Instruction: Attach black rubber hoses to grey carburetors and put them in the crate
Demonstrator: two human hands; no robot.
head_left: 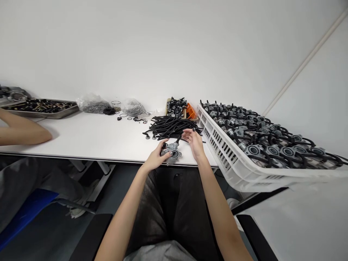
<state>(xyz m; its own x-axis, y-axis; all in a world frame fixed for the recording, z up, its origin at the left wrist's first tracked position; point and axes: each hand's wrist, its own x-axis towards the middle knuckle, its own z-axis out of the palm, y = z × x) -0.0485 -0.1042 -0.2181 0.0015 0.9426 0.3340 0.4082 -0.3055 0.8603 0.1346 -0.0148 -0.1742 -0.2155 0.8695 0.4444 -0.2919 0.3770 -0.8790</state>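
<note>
At table edge (122, 159), metal carburetor (174, 153)

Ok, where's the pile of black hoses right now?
In the head view, the pile of black hoses lies near the centre on the white table, left of the white crate and just beyond the metal part in the left hand.

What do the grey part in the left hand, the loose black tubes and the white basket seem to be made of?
Grey part: probably cast metal, dull silver-grey with soft highlights.
Black tubes: likely rubber or soft plastic, matte-looking and gently curved.
White basket: apparently moulded plastic, smooth, with a rounded corner and slotted walls.
</note>
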